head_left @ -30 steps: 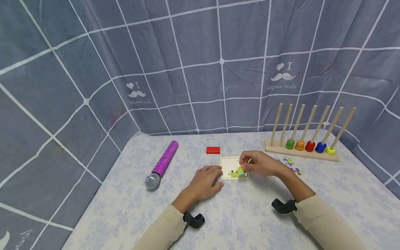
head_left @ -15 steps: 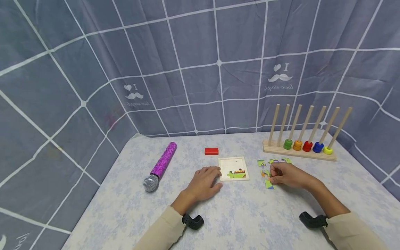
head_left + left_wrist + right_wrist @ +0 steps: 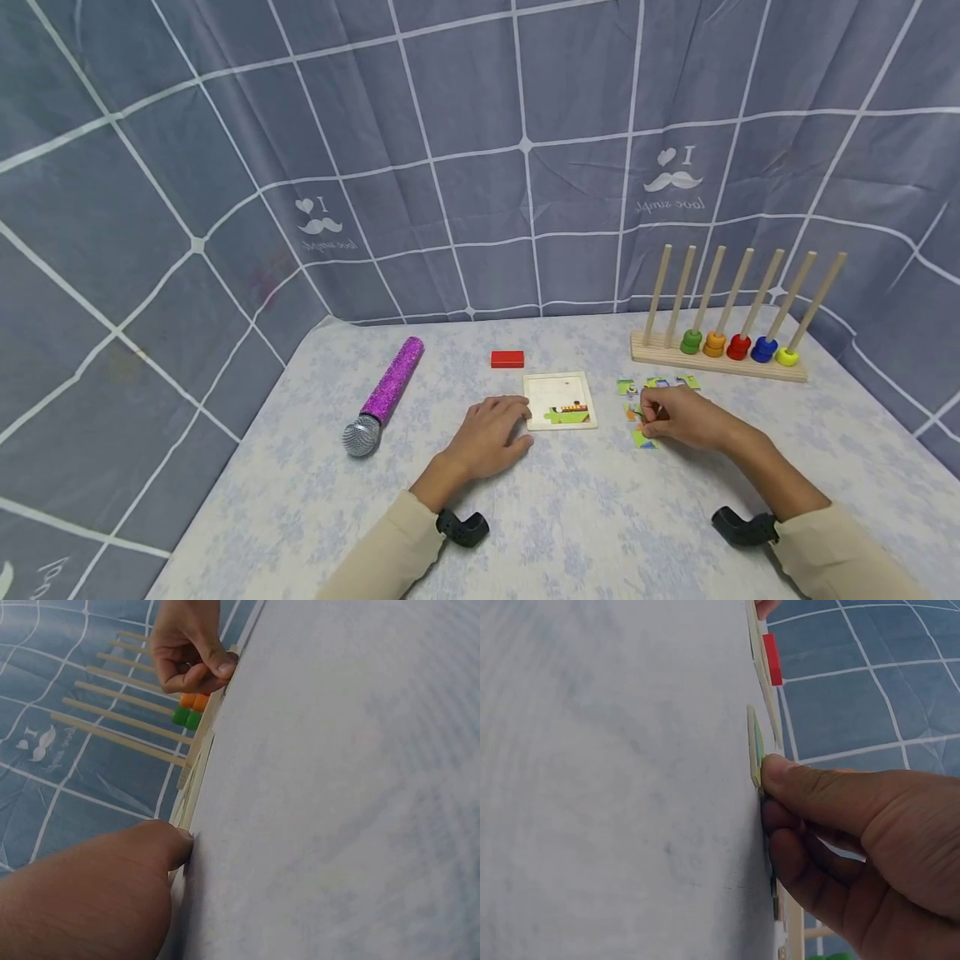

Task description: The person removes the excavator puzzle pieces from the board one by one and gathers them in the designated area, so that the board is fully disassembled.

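Observation:
A shallow wooden puzzle tray lies on the table, with joined green and red train-picture pieces along its lower right. My left hand rests beside it, fingertips at the tray's left edge. Right of the tray, my right hand pinches the edge of a green and blue puzzle piece between thumb and curled fingers. In the right wrist view this puzzle piece stands slightly tilted at the thumb tip. Several loose puzzle pieces lie around those fingers, some partly hidden by the hand.
A red block lies behind the tray. To the left is a glittery purple microphone. At the back right stands a wooden peg rack with coloured rings low on its pegs. A grey checked curtain closes off the back.
My right hand has moved from over the tray to the loose pieces on the right. The green and blue piece has turned slightly under its fingers. My left hand stays in place.

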`<state>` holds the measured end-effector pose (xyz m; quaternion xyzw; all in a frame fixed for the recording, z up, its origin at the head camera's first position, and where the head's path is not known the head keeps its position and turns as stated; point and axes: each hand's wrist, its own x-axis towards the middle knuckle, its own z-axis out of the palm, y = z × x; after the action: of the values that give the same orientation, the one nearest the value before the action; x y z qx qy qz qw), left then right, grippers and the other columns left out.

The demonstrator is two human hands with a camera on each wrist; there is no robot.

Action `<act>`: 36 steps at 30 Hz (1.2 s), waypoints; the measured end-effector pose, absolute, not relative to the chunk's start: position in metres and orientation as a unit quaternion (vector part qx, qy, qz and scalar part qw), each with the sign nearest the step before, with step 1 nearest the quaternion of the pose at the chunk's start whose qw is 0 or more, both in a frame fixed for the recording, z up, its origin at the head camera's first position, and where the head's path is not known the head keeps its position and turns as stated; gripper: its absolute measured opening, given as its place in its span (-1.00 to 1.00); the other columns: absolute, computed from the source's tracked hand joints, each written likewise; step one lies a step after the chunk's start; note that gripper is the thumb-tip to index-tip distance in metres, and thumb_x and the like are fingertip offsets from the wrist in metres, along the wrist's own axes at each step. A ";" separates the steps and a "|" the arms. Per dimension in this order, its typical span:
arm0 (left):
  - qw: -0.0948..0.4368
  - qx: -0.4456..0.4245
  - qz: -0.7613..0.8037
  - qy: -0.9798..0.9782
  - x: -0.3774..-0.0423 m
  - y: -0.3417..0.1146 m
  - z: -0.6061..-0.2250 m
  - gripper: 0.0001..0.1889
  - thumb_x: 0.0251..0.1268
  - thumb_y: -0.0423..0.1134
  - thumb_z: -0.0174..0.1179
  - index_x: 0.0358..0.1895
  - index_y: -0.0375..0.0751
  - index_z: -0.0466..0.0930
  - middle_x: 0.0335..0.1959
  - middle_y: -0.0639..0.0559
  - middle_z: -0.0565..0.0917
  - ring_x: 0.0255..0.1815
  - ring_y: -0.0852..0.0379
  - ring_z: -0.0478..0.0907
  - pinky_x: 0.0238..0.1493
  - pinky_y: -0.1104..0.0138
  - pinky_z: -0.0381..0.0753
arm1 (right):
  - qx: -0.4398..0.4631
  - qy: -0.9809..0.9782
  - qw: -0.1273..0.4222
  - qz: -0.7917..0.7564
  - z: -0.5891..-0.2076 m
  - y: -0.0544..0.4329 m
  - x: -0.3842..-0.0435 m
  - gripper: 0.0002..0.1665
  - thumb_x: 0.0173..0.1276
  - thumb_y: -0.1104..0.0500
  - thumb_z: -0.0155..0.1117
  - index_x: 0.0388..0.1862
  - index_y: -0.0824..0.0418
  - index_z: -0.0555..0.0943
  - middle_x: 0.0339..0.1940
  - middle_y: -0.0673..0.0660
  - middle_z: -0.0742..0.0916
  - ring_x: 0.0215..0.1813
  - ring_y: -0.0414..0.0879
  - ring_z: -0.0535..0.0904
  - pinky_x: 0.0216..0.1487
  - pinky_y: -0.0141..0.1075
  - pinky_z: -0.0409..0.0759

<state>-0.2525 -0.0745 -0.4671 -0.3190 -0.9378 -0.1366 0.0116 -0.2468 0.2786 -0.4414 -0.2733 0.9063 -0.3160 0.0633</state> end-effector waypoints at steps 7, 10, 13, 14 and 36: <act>0.012 -0.320 -0.137 -0.937 -0.253 -0.074 -0.467 -0.63 0.50 0.08 0.10 0.22 0.02 0.48 0.44 0.11 0.41 0.43 0.00 0.30 0.36 -0.04 0.27 | -0.295 0.900 0.080 -0.311 -0.430 0.277 -0.250 -0.66 0.30 0.31 0.44 -0.43 0.11 0.41 -0.48 -0.10 0.52 -0.42 -0.25 0.40 -0.40 -0.34 0.38; 0.014 -0.321 -0.137 -0.937 -0.253 -0.074 -0.467 -0.63 0.50 0.08 0.10 0.22 0.02 0.48 0.44 0.11 0.41 0.43 0.00 0.30 0.36 -0.04 0.27 | -0.308 0.896 0.081 -0.310 -0.419 0.267 -0.254 -0.76 0.36 0.33 0.38 -0.37 0.14 0.48 -0.44 -0.08 0.56 -0.38 -0.22 0.45 -0.38 -0.32 0.45; 0.014 -0.321 -0.135 -0.937 -0.253 -0.075 -0.466 -0.63 0.50 0.08 0.10 0.21 0.02 0.48 0.44 0.11 0.41 0.43 0.01 0.30 0.36 -0.04 0.27 | -0.323 0.894 0.076 -0.300 -0.411 0.244 -0.261 -0.91 0.41 0.34 0.33 -0.25 0.20 0.58 -0.35 -0.05 0.62 -0.31 -0.19 0.51 -0.32 -0.29 0.53; 0.015 -0.321 -0.136 -0.937 -0.253 -0.075 -0.466 -0.63 0.49 0.07 0.10 0.21 0.01 0.48 0.43 0.10 0.41 0.42 0.00 0.31 0.36 -0.04 0.27 | -0.333 0.893 0.074 -0.293 -0.410 0.235 -0.264 -0.93 0.41 0.34 0.33 -0.19 0.23 0.61 -0.31 -0.02 0.64 -0.28 -0.18 0.53 -0.28 -0.28 0.56; 0.025 -0.330 -0.143 -0.933 -0.255 -0.075 -0.469 -0.64 0.48 0.04 0.12 0.20 0.00 0.49 0.42 0.09 0.43 0.41 -0.02 0.33 0.33 -0.06 0.30 | -0.351 0.914 0.075 -0.191 -0.418 0.154 -0.283 -0.73 0.17 0.49 0.43 -0.24 0.25 0.59 -0.34 0.05 0.55 -0.30 -0.13 0.39 -0.21 -0.25 0.46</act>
<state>-0.2554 -0.0753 -0.4691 -0.3301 -0.9327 -0.1433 0.0251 -0.2827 0.1544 -0.4178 -0.3506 0.9138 -0.1907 0.0750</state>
